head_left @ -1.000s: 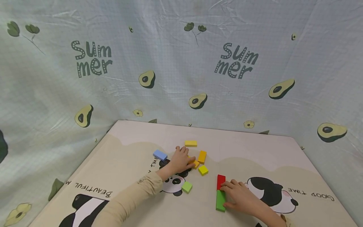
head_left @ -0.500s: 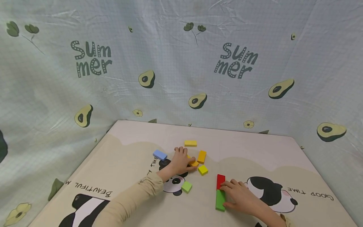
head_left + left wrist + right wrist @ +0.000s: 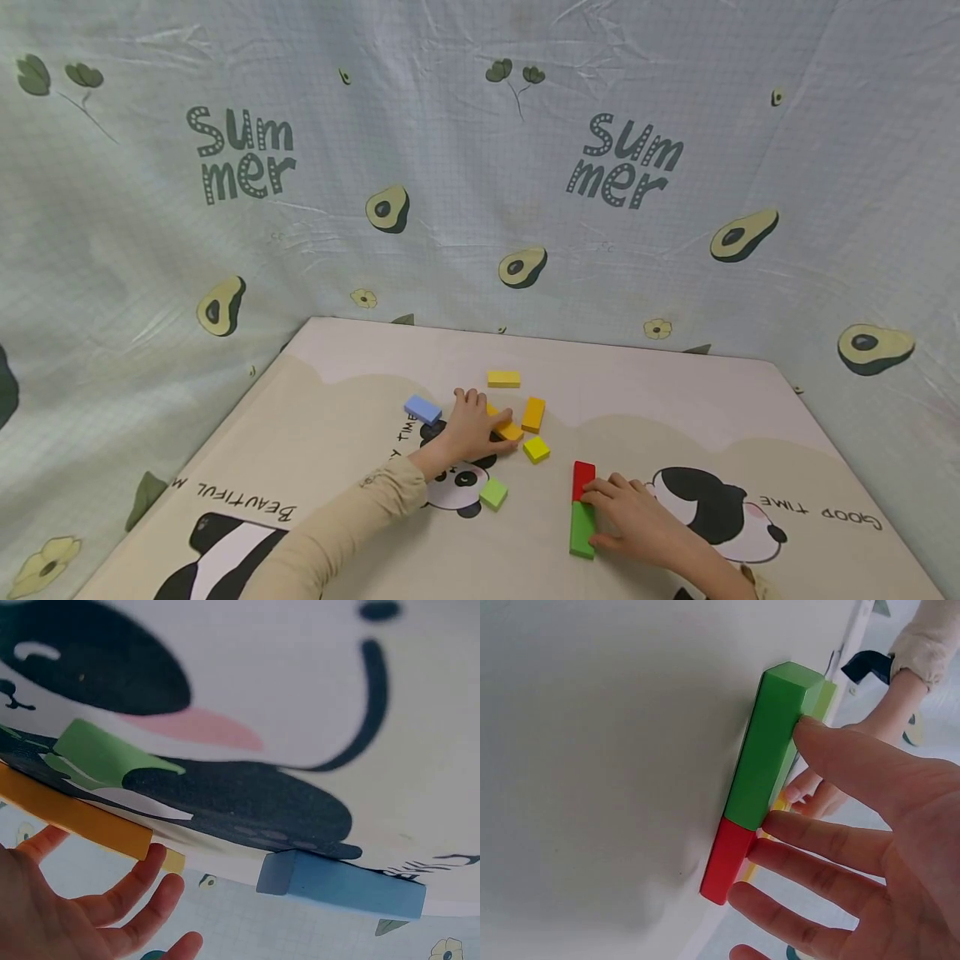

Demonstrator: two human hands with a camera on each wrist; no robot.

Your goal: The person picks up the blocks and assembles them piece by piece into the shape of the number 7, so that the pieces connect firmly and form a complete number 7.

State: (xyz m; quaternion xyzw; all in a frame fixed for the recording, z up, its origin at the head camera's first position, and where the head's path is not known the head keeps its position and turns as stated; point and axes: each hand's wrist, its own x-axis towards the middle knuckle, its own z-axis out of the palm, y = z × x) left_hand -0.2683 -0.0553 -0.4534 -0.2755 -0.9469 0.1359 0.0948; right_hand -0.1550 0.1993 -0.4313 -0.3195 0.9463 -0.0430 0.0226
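Note:
My left hand (image 3: 468, 427) holds an orange block (image 3: 512, 432) between thumb and forefinger, and the hand hides part of it; in the left wrist view this orange block (image 3: 82, 823) runs along the fingertips. My right hand (image 3: 637, 521) rests beside a red block (image 3: 584, 480) and a longer green block (image 3: 582, 531), set end to end in a line. In the right wrist view its straight fingers touch the sides of the green block (image 3: 769, 750) and the red block (image 3: 726, 862).
A blue block (image 3: 423, 409) lies left of my left hand. Around it also lie a yellow block (image 3: 503, 379), another orange block (image 3: 533, 414), a small yellow block (image 3: 536, 450) and a light green block (image 3: 493, 494). A patterned cloth (image 3: 450, 125) hangs behind the table (image 3: 675, 383).
My left hand has shifted slightly left, and the orange block at its fingers has moved and turned a little with it. The right hand and its two blocks have stayed put.

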